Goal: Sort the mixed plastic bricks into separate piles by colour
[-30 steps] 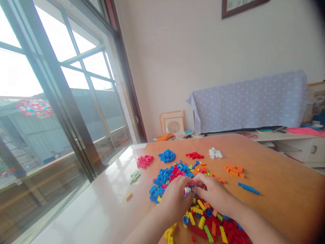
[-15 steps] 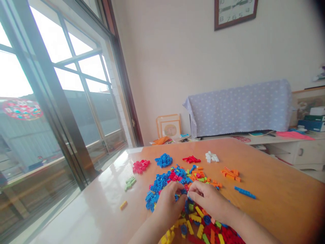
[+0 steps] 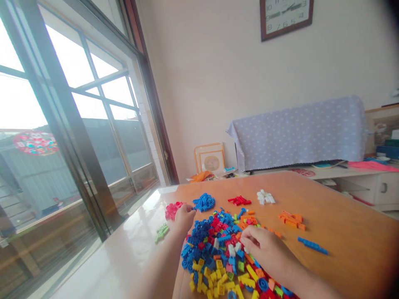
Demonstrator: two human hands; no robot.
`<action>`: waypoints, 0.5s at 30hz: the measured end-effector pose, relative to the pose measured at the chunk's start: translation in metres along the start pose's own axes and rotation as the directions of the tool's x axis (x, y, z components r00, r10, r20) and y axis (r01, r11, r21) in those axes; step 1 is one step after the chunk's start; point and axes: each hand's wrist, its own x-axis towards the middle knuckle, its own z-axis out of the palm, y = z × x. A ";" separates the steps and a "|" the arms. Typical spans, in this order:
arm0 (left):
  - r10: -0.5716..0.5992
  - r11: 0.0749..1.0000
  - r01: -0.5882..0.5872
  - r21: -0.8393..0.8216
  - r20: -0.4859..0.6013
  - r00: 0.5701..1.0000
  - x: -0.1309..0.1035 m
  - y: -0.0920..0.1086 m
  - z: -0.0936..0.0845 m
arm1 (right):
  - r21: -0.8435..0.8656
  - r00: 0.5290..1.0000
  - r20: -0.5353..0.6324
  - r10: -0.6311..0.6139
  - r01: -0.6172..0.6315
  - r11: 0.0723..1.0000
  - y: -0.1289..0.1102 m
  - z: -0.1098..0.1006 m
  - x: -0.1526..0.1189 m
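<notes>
A large mixed pile of toy bricks (image 3: 218, 249) in blue, yellow, red, orange and green lies on the wooden table (image 3: 311, 207). My left hand (image 3: 185, 216) is between a small pink pile (image 3: 172, 210) and a small blue pile (image 3: 204, 202), its fingers pinched on what looks like a blue brick. Over the right side of the big pile, my right hand (image 3: 257, 243) has its fingers curled together near the bricks; whatever they hold, if anything, is hidden.
Small groups of red (image 3: 239, 200), white (image 3: 265, 197), orange (image 3: 292, 219) and light green bricks (image 3: 161, 233) surround the pile. A blue strip of bricks (image 3: 312, 245) lies at the right. Behind stands a cloth-covered object (image 3: 296, 133) on a cabinet; windows are at left.
My left hand has moved from the middle of the big pile up and left to the small blue and pink piles. My right hand has shifted slightly right. The view has shifted slightly.
</notes>
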 end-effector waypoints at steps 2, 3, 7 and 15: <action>-0.051 0.998 0.050 0.042 0.009 0.999 0.010 -0.007 0.007 | -0.026 1.000 -0.019 -0.015 0.015 1.000 0.001 -0.001 0.001; -0.074 0.995 0.073 0.062 0.014 0.997 0.014 -0.010 0.011 | -0.037 0.999 -0.030 -0.019 0.018 0.999 0.002 -0.002 0.002; -0.139 0.984 0.132 0.118 0.056 0.989 0.026 -0.018 0.025 | -0.054 0.997 -0.069 -0.017 0.013 0.998 0.006 -0.005 0.004; -0.239 0.967 0.229 0.111 0.087 0.967 0.037 -0.020 0.034 | -0.054 0.996 -0.086 -0.029 0.025 0.998 0.008 -0.008 0.005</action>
